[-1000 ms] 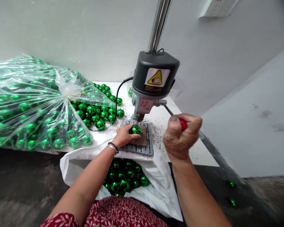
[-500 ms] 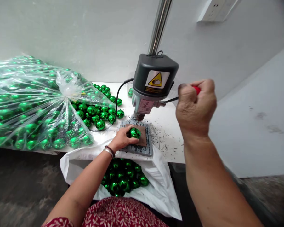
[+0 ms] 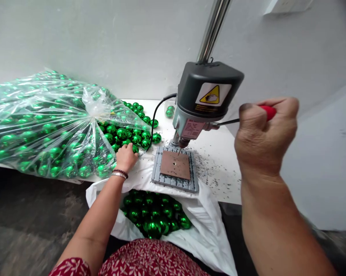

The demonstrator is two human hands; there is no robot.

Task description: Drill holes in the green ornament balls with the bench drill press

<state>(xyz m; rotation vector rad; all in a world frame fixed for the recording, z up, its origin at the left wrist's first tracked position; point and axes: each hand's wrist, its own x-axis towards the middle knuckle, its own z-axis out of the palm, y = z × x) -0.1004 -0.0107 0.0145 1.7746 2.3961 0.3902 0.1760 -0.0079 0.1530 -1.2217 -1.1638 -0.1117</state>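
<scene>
My right hand is wrapped round the red-ended lever of a drill press. Below its thin bit lies a brown square pad with a small hole, on the grey slotted base; no ball sits on it. My left hand is at the near edge of the loose shiny green balls, its fingers curled at one green ball. Whether that ball is gripped or only touched is hard to tell, since the fingertips are mostly hidden.
A big tied clear bag of green balls fills the table's left. An open white bag holding green balls hangs at the front edge. A black cable curves left of the drill. Dark shavings dot the white table.
My left hand has left the pad and moved left to the loose balls. The ball that was on the pad is gone from it. My right hand still grips the lever; the view has shifted.
</scene>
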